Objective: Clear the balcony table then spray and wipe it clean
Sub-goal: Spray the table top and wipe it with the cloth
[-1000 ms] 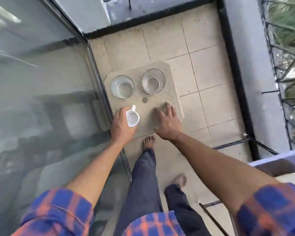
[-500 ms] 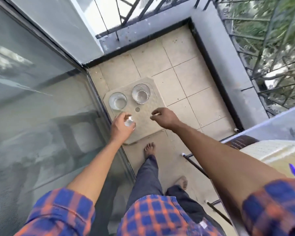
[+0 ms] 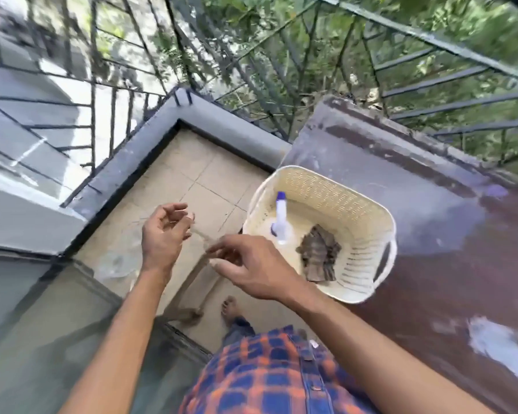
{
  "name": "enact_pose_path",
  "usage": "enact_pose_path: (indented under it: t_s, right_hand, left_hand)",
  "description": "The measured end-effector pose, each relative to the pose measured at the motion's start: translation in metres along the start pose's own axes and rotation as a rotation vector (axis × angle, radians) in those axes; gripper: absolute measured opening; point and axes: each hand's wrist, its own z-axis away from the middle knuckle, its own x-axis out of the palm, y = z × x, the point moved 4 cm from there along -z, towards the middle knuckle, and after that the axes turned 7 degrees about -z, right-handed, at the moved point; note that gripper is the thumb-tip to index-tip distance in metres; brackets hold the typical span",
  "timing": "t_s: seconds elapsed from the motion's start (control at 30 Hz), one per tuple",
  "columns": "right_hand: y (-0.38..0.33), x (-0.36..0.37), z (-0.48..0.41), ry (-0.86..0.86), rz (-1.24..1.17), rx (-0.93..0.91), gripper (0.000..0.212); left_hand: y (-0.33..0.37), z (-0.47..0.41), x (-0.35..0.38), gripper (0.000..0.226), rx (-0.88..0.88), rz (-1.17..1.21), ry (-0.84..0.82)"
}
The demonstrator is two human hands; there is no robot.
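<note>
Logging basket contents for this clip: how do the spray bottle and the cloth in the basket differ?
The spray bottle is white with a blue cap; the cloth is dark brownish. The spray bottle is rigid and elongated, while the cloth lies crumpled. Both sit untouched inside the cream basket on the table, side by side.

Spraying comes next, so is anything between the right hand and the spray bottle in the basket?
Nothing visible: the right hand hovers open beside the cream perforated plastic basket, whose near rim alone separates it from the white, blue-capped spray bottle.
</note>
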Motion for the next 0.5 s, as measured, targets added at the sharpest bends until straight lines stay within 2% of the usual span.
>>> enact_pose_path:
  t_s: [0.1,0.23,0.37,0.5]
  right_hand:
    - [0.029,-0.044,0.060,0.094,0.023,0.058,0.018]
    - [0.078,-0.098,0.106,0.244,-0.013,0.219,0.018]
    - [0.106,-0.124,0.114,0.261,0.039,0.362,0.026]
    - [0.110,-0.123,0.089,0.181,0.115,0.438,0.036]
  left_hand:
    - [0.031,0.028,0.056,0.044,0.175,-0.175,-0.197]
    - [0.049,0.049,0.105,0.067,0.378,-0.472,-0.331]
    - [0.054,0.056,0.131,0.084,0.380,-0.485,-0.485]
    - [0.050,0.053,0.142,0.105,0.365,-0.554,-0.576]
